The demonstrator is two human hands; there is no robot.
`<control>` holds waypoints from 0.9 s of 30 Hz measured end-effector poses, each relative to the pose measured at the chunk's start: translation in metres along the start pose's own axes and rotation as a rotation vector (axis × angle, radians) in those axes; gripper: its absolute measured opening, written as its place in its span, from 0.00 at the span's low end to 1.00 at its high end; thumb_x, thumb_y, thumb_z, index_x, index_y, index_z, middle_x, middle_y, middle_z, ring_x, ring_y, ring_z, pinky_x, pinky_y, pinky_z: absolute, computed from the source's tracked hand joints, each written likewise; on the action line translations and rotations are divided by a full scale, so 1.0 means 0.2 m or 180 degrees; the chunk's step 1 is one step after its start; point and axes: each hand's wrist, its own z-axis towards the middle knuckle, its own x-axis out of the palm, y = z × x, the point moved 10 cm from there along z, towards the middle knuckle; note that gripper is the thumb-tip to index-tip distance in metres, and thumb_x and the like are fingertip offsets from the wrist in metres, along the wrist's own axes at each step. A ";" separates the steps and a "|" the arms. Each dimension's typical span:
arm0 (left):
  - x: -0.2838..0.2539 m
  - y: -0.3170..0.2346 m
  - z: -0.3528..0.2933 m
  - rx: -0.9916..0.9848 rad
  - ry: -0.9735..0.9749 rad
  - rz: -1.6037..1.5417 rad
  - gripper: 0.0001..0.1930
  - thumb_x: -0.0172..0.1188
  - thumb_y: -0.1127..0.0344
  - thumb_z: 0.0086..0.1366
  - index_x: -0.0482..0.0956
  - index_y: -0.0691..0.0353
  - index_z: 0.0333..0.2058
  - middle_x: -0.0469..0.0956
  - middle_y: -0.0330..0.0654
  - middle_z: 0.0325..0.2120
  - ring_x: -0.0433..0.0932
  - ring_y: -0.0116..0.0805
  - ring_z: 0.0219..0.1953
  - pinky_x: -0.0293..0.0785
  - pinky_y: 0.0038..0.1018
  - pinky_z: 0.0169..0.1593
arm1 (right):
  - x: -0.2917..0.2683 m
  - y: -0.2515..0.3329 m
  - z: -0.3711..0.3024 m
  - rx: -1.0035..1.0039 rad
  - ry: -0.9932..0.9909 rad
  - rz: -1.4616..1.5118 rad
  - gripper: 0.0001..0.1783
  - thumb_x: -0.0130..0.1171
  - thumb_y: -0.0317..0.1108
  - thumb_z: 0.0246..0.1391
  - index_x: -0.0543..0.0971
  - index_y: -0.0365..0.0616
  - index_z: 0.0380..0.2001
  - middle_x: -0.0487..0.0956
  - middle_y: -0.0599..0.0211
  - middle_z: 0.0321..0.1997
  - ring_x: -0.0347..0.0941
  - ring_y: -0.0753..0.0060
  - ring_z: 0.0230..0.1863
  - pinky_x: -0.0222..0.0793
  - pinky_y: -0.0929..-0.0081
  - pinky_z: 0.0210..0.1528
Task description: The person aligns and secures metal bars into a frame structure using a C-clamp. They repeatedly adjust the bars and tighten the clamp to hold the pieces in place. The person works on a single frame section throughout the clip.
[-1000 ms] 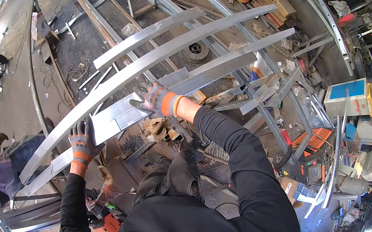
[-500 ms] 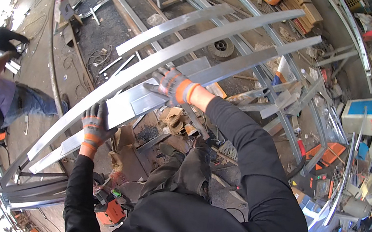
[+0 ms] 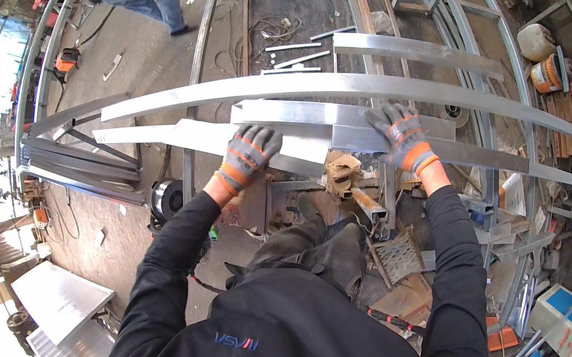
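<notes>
Metal strips lie crosswise in front of us: a pale strip (image 3: 195, 134) to the left, a grey strip (image 3: 456, 154) to the right, and a shorter bright piece (image 3: 297, 111) between these and the long curved bar (image 3: 279, 85) beyond. Our left hand (image 3: 246, 160) lies over the pale strip, fingers close together; our right hand (image 3: 407, 140) sits near the inner end of the grey strip, thumb set wide of the fingers, which reach onto the bright piece. The undersides are hidden, so we cannot tell whether either hand pinches or merely presses. We judge this to be steadying work, best done with even pressure from both hands, well apart, so that neither strip twists. The long pieces cross over the steel frame (image 3: 465, 28), and would probably slide if pushed at one end only. We should keep fingertips off cut edges and out of the overlaps, and mind the cardboard scraps (image 3: 340, 172) below.
</notes>
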 end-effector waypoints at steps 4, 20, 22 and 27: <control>-0.05 0.08 0.02 0.0119 0.0058 0.0614 0.33 0.68 0.62 0.68 0.81 0.50 0.72 0.83 0.45 0.51 0.83 0.47 0.57 0.77 0.54 0.63 | 0.01 0.00 -0.01 -0.0040 -0.0074 0.0017 0.68 0.84 0.57 0.52 0.57 0.78 0.91 0.61 0.52 0.92 0.58 0.40 0.91 0.50 0.37 0.91; 0.32 0.18 0.21 -0.0282 0.1061 0.0305 0.55 0.73 0.34 0.69 0.60 0.46 0.87 0.60 0.57 0.86 0.57 0.64 0.88 0.43 0.77 0.85 | 0.08 0.00 0.06 -0.0275 -0.0374 0.0042 0.64 0.85 0.59 0.47 0.66 0.78 0.88 0.65 0.49 0.89 0.64 0.38 0.87 0.56 0.36 0.87; 0.32 0.16 0.22 -0.0420 0.1049 0.0188 0.57 0.74 0.33 0.68 0.59 0.49 0.88 0.60 0.59 0.86 0.57 0.65 0.88 0.43 0.77 0.85 | 0.07 0.00 0.06 -0.0314 -0.0451 0.0080 0.64 0.85 0.59 0.46 0.67 0.78 0.87 0.66 0.48 0.89 0.64 0.37 0.86 0.57 0.35 0.87; 0.33 0.10 0.25 -0.0389 0.1133 0.0608 0.59 0.75 0.34 0.67 0.59 0.53 0.88 0.63 0.64 0.84 0.60 0.70 0.86 0.46 0.76 0.85 | 0.06 0.01 0.03 -0.0366 -0.0556 0.0152 0.64 0.86 0.59 0.45 0.69 0.78 0.86 0.65 0.48 0.89 0.64 0.34 0.86 0.58 0.32 0.85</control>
